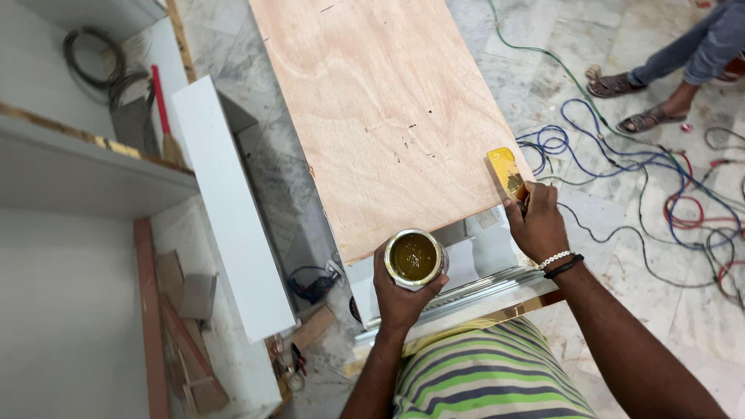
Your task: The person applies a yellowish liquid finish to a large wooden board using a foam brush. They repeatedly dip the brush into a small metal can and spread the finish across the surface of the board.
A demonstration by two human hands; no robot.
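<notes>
Your right hand (pixel 538 225) grips a yellow scraper (pixel 505 171) on the plywood sheet's (pixel 388 101) near right corner, at two o'clock from the tin. Your left hand (pixel 403 291) wraps the open tin of brownish glue (pixel 415 258) at the sheet's near edge. You seem to be spreading; next likely needs fresh glue. Cables (pixel 621 163) lie at three o'clock.

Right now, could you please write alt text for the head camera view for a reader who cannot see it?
Seen from above, the left hand holds an open tin of dark olive liquid while the right hand presses a yellow spreader on a plywood sheet. Tangled cables cover the marble floor.
</notes>
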